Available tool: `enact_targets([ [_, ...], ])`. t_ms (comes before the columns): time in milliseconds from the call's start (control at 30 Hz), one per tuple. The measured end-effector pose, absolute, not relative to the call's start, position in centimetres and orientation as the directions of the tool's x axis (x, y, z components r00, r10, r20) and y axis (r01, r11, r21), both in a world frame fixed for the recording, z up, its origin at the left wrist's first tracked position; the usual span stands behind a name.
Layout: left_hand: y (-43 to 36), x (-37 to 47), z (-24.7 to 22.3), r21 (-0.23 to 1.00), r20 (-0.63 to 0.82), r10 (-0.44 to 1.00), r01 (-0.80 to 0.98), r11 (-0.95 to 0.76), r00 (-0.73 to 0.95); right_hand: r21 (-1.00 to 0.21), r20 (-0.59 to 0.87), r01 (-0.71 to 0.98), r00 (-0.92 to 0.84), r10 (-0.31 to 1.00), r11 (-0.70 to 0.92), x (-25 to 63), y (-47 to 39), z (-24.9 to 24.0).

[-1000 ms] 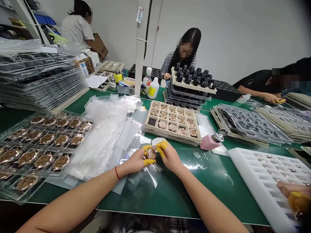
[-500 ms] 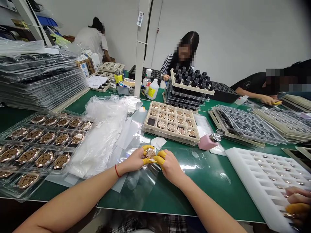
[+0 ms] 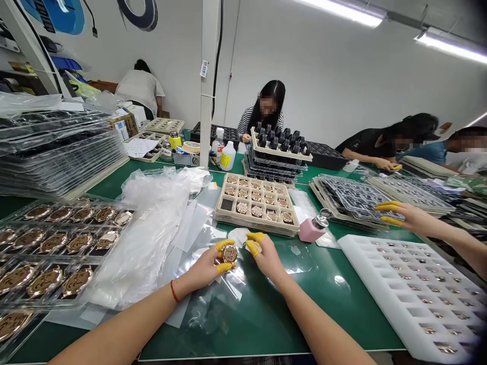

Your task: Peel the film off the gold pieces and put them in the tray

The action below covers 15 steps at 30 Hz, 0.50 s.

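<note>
Clock directions are read from the watch case [image 3: 229, 254]; 12 o'clock is straight ahead of the wearer. This case, quantity one, is gripped at its edges by the yellow-covered fingers of the left hand [image 3: 205, 267], above the green table [image 3: 262, 324]. Its engraved back faces the wearer; the outline is round, so no long axis can be read.

The right hand [image 3: 267, 257] is at 3 o'clock, fingers curled; whether the fingertips pinch anything cannot be told. Half a second ago they were at the case's lower edge; now a gap separates them.

Between 3 and 4 o'clock lies one white foam tray [image 3: 361, 268]. A co-worker's hand [image 3: 413, 218], earlier over this tray, now extends past its far edge, fingers apart.

One pink dispenser bottle [image 3: 311, 230] stands at 2 o'clock. At 1 o'clock, the beige tray [image 3: 251, 220] has fifteen pockets, fourteen loaded.
</note>
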State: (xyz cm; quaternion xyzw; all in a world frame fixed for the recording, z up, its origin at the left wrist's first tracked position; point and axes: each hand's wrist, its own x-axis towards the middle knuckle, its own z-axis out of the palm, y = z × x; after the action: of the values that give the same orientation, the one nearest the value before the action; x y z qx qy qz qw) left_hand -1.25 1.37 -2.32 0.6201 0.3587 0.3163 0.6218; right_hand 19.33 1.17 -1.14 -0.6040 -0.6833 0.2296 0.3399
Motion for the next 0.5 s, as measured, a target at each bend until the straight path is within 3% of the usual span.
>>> enact_targets([
  [100,1.3,-1.2,-2.1,1.000,-0.017,0.828,0.007,0.017,0.560,-0.960,-0.051,0.280,-0.167,0.985,-0.002,16.6,0.9,-0.4],
  [200,1.2,-1.2,-1.6,1.000,-0.009,0.807,0.001,0.010,0.590,-0.978,-0.209,0.047,-0.342,0.916,-0.206,14.8,1.0,0.0],
  [333,1.0,-1.3,-1.5,1.000,-0.014,0.809,0.029,-0.004,0.588,-0.956,-0.260,-0.035,-0.364,0.894,-0.292,14.1,1.4,-0.1],
  [500,0.7,-1.4,-2.1,0.993,0.011,0.831,0.088,-0.072,0.556,-0.942,-0.323,-0.008,-0.230,0.918,-0.334,13.6,1.1,-0.2],
])
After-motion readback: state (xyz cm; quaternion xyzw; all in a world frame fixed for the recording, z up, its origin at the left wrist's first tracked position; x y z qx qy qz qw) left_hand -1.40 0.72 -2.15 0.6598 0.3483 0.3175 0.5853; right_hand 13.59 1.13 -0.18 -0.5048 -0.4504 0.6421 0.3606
